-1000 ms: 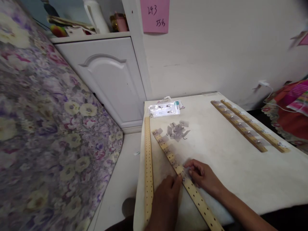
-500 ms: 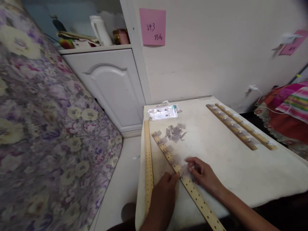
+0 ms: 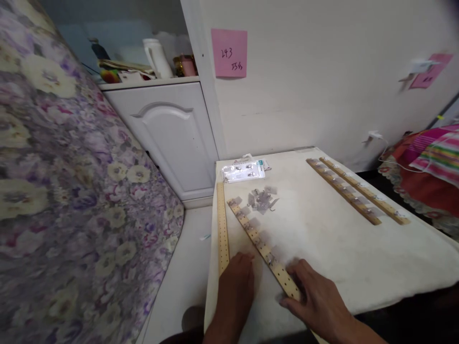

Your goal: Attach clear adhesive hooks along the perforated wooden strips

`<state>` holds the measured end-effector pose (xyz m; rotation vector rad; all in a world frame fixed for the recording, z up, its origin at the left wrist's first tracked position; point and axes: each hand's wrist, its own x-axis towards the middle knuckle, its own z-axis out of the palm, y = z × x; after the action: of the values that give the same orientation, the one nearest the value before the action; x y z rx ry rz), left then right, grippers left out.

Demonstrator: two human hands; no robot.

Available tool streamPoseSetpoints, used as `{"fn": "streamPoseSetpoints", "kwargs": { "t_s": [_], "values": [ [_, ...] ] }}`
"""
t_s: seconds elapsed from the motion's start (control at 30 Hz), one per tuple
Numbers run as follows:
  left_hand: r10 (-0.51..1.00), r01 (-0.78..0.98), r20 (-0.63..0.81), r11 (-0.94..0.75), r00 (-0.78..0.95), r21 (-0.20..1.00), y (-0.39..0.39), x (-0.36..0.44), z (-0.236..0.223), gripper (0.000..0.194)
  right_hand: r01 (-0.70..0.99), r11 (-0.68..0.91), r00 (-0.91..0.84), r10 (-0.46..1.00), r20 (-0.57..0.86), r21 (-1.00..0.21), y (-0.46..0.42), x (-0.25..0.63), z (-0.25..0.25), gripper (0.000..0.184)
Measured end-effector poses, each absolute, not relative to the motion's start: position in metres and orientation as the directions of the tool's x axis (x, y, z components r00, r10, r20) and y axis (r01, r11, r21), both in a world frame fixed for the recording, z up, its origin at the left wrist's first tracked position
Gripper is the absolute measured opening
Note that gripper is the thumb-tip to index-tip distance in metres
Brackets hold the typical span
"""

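Observation:
A narrow wooden pegboard strip (image 3: pixel 285 278) lies slanted on the cloth, with several metal hooks on clear plastic backings along its far part. My right hand (image 3: pixel 315 294) grips the near part of this strip, thumb on the left side and fingers on the right. My left hand (image 3: pixel 236 274) is just left of the strip, apart from it, fingers curled together; what they hold, if anything, is hidden. Left of it lies a second perforated wooden strip (image 3: pixel 223 224), partly covered by that hand. Loose hooks with clear plastic pieces (image 3: pixel 263 199) form a small pile beyond the hands.
A clear blister pack (image 3: pixel 244 172) lies at the table's far left corner. Two wooden strips with hooks (image 3: pixel 344 191) lie on the right side of the white-clothed table (image 3: pixel 322 248). Behind are a wall and a white cabinet (image 3: pixel 168 143); a floral curtain (image 3: pixel 89 191) hangs at left.
My left hand has left the strip and moved slightly left. My right hand has come down along the strip towards me and closed on it. The view has tilted up slightly.

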<state>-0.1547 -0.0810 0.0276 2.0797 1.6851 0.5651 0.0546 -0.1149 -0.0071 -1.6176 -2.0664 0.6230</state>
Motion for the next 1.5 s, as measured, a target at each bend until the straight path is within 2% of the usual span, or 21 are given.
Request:
{"fn": "streamPoseSetpoints", "kwargs": {
  "t_s": [0.37, 0.57, 1.0, 1.1, 1.27, 1.4, 1.5],
  "values": [
    [0.986, 0.832, 0.037, -0.159, 0.165, 0.532, -0.077, -0.155, 0.025, 0.031, 0.875, 0.245, -0.199, 0.968, 0.150, -0.417, -0.111, 0.041, -0.014, 0.014],
    [0.981, 0.826, 0.034, -0.180, 0.193, 0.534, -0.077, -0.158, 0.021, 0.032, 0.897, 0.196, -0.155, 0.979, 0.133, -0.396, -0.095, 0.033, -0.003, 0.013],
    [0.980, 0.819, 0.040, -0.184, 0.194, 0.544, -0.078, -0.158, 0.021, 0.032, 0.883, 0.203, -0.153, 0.977, 0.150, -0.422, -0.075, 0.016, -0.008, 0.016],
    [0.981, 0.821, 0.046, -0.182, 0.187, 0.541, -0.078, -0.156, 0.024, 0.033, 0.861, 0.198, -0.153, 0.979, 0.132, -0.470, -0.078, 0.017, -0.006, 0.020],
    [0.984, 0.829, 0.036, -0.165, 0.172, 0.535, -0.075, -0.156, 0.024, 0.033, 0.697, 0.230, -0.173, 0.973, 0.152, -0.679, -0.068, 0.035, -0.007, 0.019],
    [0.984, 0.813, 0.064, -0.172, 0.164, 0.556, -0.065, -0.161, 0.025, 0.032, 0.590, 0.263, -0.086, 0.960, 0.265, -0.763, -0.025, 0.060, -0.013, 0.019],
    [0.986, 0.800, 0.086, -0.166, 0.142, 0.577, -0.051, -0.167, 0.031, 0.031, 0.575, 0.232, 0.037, 0.951, 0.308, -0.785, 0.021, 0.073, -0.015, 0.019]
  ]
}}
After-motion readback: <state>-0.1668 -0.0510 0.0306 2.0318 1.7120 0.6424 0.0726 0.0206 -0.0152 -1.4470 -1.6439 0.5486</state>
